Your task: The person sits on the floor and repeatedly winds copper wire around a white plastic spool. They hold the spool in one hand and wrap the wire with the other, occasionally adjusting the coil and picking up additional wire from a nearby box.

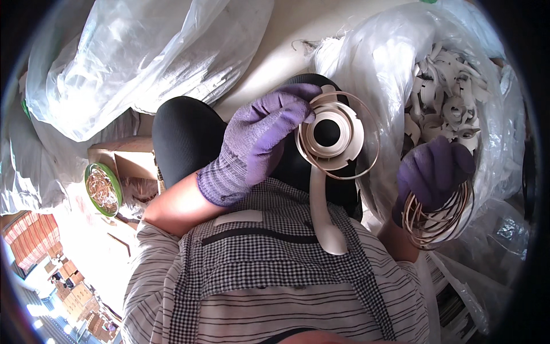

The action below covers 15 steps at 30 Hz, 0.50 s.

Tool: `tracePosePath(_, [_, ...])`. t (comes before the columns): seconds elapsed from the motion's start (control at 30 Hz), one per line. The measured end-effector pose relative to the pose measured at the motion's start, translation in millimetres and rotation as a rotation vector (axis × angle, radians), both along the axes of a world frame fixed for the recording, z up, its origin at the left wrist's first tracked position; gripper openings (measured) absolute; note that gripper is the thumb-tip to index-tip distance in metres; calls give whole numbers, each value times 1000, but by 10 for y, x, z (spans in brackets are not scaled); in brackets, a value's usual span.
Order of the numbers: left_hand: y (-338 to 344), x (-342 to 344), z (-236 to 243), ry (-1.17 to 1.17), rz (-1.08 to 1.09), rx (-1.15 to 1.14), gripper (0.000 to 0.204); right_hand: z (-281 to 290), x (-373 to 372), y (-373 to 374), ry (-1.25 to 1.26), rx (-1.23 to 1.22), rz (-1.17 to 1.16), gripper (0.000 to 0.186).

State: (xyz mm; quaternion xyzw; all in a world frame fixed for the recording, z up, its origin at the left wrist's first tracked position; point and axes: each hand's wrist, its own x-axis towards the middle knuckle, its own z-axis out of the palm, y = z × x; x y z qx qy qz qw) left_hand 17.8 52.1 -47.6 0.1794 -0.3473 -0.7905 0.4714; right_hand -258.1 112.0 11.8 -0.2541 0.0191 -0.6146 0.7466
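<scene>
My left hand (258,137), in a purple knit glove, pinches a white plastic part (349,135) at its upper left, along with a thin copper-coloured ring (375,137) lying loosely over the part's round face. The part has a dark centre opening and a long curved arm (323,212) hanging down over my checked apron (258,275). My right hand (432,172), also gloved, is closed on a bundle of thin metal rings (435,226) hanging below its fingers, beside the plastic bag.
A clear bag (366,57) full of white plastic parts (447,94) sits at right. Large plastic bags (149,51) lie at upper left. A cardboard box (132,157) and a green bowl (91,192) of wire rings are at left. Stacked cartons (69,292) show beyond at lower left.
</scene>
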Motion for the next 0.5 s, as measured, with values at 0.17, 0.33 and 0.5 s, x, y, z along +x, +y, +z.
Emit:
tracePosePath(0.17, [-25,39,-39,3,-2,-37,20,-313,-9,44,47,-105,68,32])
tracePosePath(0.33, [-26,38,-14,16,-9,19,20,-608,149,183,261,74,-96,26])
tracePosePath(0.5, [-21,36,18,19,-13,85,19,-453,407,350,972,99,-557,29])
